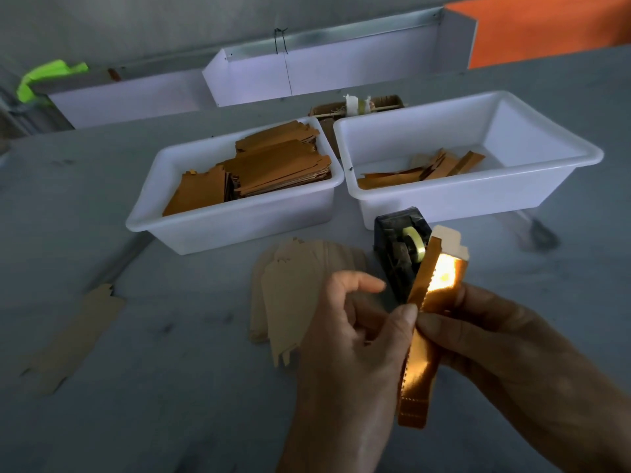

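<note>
- Fingers of the left hand [351, 336] and right hand [505, 353] pinch a half-folded gold blank [418, 367] by the dispenser [397, 257].
- Toward the table's far edge, the left bin [150, 221] is full and the right bin [478, 194] holds few; most work likely remains.

glossy gold card strip [423, 322], white plastic tubs [239, 213]

The single camera sat on the person's head and looked forward and steeply down at the grey table [153, 336], close over the left hand [355, 339], the right hand [512, 353] and the gold card [418, 370] between them (the wide lens curved the far edges), with the wall [136, 22] far at the top.
</note>
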A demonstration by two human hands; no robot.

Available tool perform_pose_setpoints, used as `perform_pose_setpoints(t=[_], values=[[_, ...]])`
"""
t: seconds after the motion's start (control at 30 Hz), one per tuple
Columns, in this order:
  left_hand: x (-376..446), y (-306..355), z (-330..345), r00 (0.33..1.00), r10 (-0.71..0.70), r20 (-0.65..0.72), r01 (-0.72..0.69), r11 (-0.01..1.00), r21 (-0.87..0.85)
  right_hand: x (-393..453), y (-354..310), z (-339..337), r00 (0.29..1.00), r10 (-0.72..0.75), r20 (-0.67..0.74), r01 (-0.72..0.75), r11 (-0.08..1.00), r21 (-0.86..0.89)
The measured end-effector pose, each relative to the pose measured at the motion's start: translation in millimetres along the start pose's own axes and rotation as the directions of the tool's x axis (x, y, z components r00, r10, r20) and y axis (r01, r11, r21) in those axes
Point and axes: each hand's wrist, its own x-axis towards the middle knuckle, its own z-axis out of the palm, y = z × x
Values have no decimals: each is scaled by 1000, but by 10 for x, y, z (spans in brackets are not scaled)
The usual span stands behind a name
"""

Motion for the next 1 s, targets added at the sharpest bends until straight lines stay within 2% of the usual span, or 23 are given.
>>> perform_pose_setpoints(t=[0.1,0.2,0.37,0.5,0.57,0.6,0.63,0.67,0.7,0.73,0.77,0.8,0.83,0.9,0.93,1.0], values=[[-3,-30,1,996,85,-33,-84,996,22,9,-15,30,999,-24,-32,24,1000,0],[29,-45,-32,997,63,-33,-64,997,-31,23,-40,55,997,-30,-74,26,998,-52],[128,-10,-159,974,-118,192,147,979,-141,91,-180,98,1000,-31,5,32,992,-120],[124,-26,-203,925,-163,344,221,966,-137,353,-380,2,999,-31,-15,27,983,-181],[116,-69,-218,948,-151,279,212,957,-200,607,-511,-85,995,-56,-82,41,984,-171],[120,-102,-235,973,-130,192,168,966,-196,767,-572,-131,988,-84,-133,61,984,-169],[126,-163,-274,995,-71,70,79,990,-119,952,-627,-189,976,-112,-188,83,984,-155],[138,-225,-327,997,49,-60,-47,998,41,1135,-690,-237,960,-133,-248,108,988,-114],[156,-290,-375,971,200,-130,-164,956,243,1309,-755,-280,940,-133,-313,119,991,-63],[174,-325,-408,942,317,-108,-242,869,432,1452,-817,-315,923,-119,-365,122,992,-16],[190,-353,-426,926,374,-52,-274,759,590,1577,-862,-347,911,-110,-398,113,994,-17],[183,-399,-421,916,400,-2,-286,658,697,1655,-884,-376,897,-116,-426,76,991,-110],[161,-430,-404,911,409,41,-292,573,766,1675,-894,-376,878,-146,-456,28,967,-255],[138,-470,-360,916,395,74,-269,467,842,1546,-891,-273,806,-288,-517,-11,866,-500],[136,-479,-336,917,392,75,-264,456,850,1398,-848,-181,795,-357,-490,27,828,-560],[127,-516,-309,889,454,55,-275,434,858,982,-660,95,849,-440,-292,138,719,-681]])
